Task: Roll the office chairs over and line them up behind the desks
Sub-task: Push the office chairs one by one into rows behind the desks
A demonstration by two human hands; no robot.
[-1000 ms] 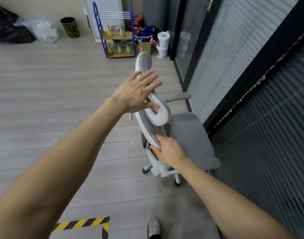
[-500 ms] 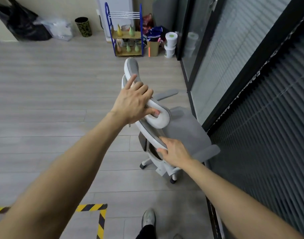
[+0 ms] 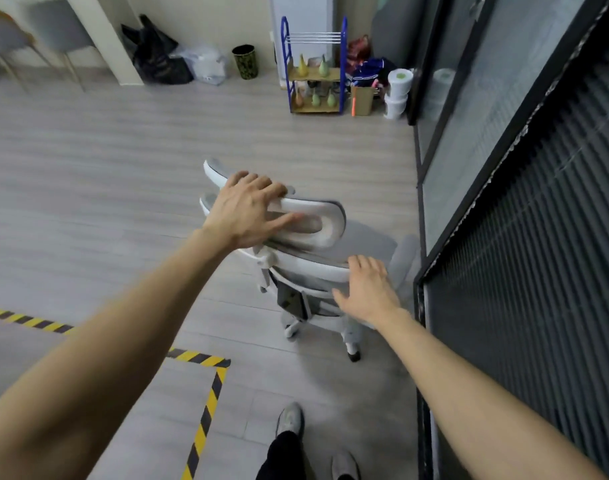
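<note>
A white and grey office chair (image 3: 325, 237) stands on castors beside the dark glass wall, its back turned toward me. My left hand (image 3: 249, 207) is wrapped over the white headrest, fingers curled on its top edge and thumb below. My right hand (image 3: 367, 289) lies flat against the right end of the backrest rim, fingers spread. The grey seat and one armrest (image 3: 401, 261) show beyond the backrest. No desk is in view.
A black-framed glass partition with blinds (image 3: 524, 202) runs along the right. Yellow-black floor tape (image 3: 209, 393) marks a corner at lower left. A blue shelf rack (image 3: 315, 67), paper rolls (image 3: 398, 88), a bin (image 3: 245, 62) and bags (image 3: 157, 57) stand by the far wall.
The chair has swung round so its back now faces me, and it sits farther from the shelf. My left hand stays on the headrest; my right hand has loosened to a flat palm.
</note>
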